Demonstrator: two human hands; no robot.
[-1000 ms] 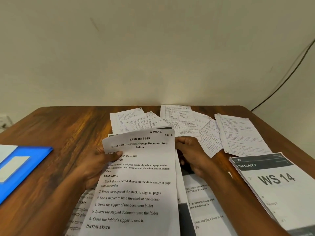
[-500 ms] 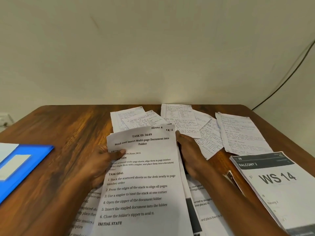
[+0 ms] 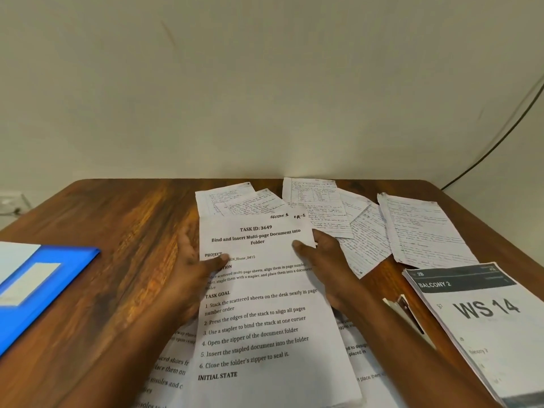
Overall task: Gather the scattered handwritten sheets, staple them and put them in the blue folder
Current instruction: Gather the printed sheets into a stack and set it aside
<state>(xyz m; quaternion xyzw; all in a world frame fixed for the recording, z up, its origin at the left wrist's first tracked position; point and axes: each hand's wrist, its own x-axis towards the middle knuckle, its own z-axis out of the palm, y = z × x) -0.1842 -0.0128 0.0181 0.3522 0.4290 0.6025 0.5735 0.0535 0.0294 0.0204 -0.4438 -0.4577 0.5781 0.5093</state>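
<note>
Several handwritten sheets lie scattered at the back of the wooden table: two overlapping ones (image 3: 232,200), a central one (image 3: 316,207), a tilted one (image 3: 366,240) and one on the right (image 3: 424,231). The blue folder (image 3: 47,293) lies at the left edge, shut, with a pale label. In front of me is a printed task sheet (image 3: 259,313) headed "TASK ID: 3649". My left hand (image 3: 191,275) pinches its left edge, thumb on top. My right hand (image 3: 326,260) holds its right edge, thumb on the paper. The sheet's top covers the near ends of the left handwritten sheets.
A printed stack marked "WS 14" (image 3: 485,319) lies at the right front. More printed pages (image 3: 170,369) lie under the task sheet. A small dark and white object (image 3: 403,307) shows behind my right forearm. A cable (image 3: 500,136) runs down the wall at right.
The printed task sheet has moved away from me and lower, its top edge now over the handwritten sheets. Both hands went with it; my right hand shifted from the top to the right edge.
</note>
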